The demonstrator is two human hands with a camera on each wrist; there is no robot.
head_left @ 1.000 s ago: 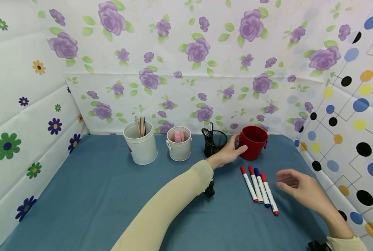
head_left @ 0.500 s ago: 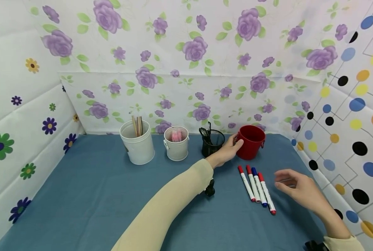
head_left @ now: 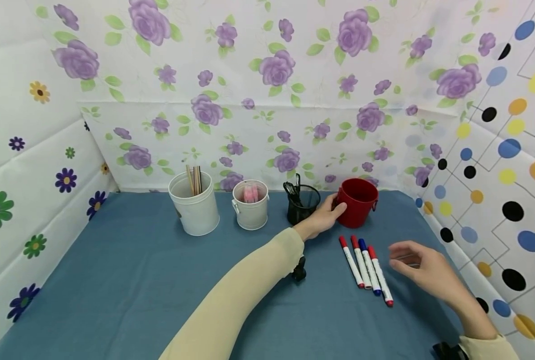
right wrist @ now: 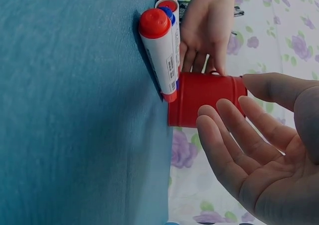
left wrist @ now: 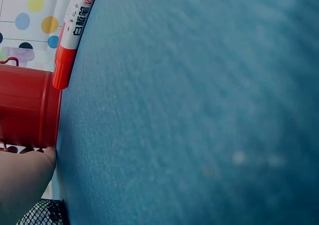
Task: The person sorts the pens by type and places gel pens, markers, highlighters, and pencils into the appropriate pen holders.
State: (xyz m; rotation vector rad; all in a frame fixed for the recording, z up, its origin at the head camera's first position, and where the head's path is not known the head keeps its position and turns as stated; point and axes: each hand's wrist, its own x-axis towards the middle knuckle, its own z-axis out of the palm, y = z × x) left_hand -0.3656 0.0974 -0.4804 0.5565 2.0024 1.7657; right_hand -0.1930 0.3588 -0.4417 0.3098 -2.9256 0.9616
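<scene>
In the head view, my left hand holds the left side of a small red bucket, thumb on its front. The bucket stands upright at the back right of the blue cloth. In the right wrist view, the left hand reaches the bucket's side near its ear. Several whiteboard markers, red-capped and one blue-capped, lie side by side in front of the bucket. My right hand hovers just right of them, fingers loosely curved, holding nothing. A red-capped marker shows in the left wrist view.
Left of the red bucket stands a black mesh cup with black items inside. Farther left are a small white bucket holding pink pieces and a larger white bucket with thin sticks. Flowered cloth walls rise behind.
The whole scene slides slightly left in the head view. Hands, red bucket and markers keep about the same places relative to each other.
</scene>
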